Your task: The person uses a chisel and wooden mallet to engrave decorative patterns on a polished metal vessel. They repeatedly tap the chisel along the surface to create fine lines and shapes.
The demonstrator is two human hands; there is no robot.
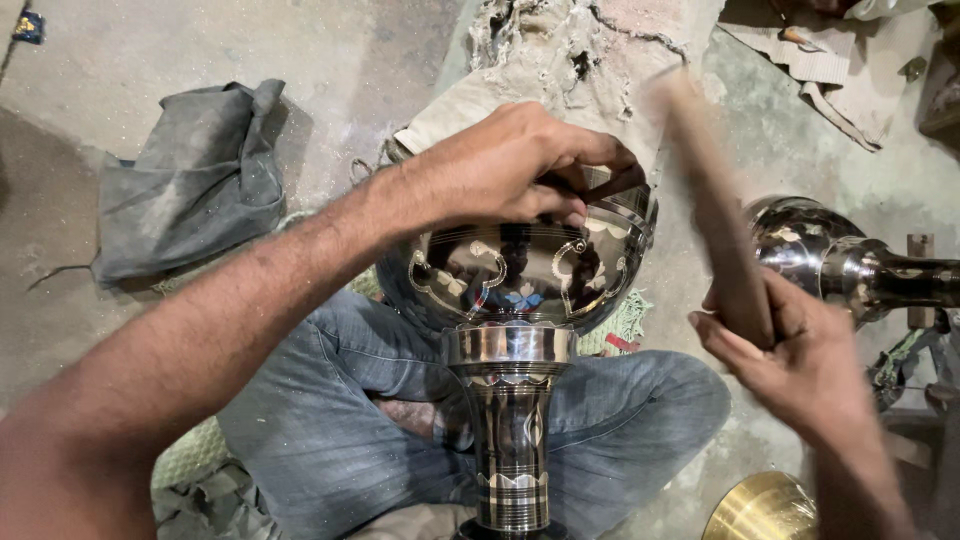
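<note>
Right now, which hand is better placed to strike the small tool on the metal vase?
The right hand. It holds the wooden stick raised beside the vase, blurred from motion. The left hand is busy pinching the small tool against the bowl.

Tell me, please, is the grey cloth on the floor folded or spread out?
Neither neatly: the grey cloth lies crumpled in a loose heap, creased and bunched on the floor.

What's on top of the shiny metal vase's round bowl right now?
The left hand rests on the polished vase, its fingers pinching a small dark tool against the bowl. The tool's tip and the contact spot are covered by the fingers. The right hand holds a wooden stick raised beside it.
</note>
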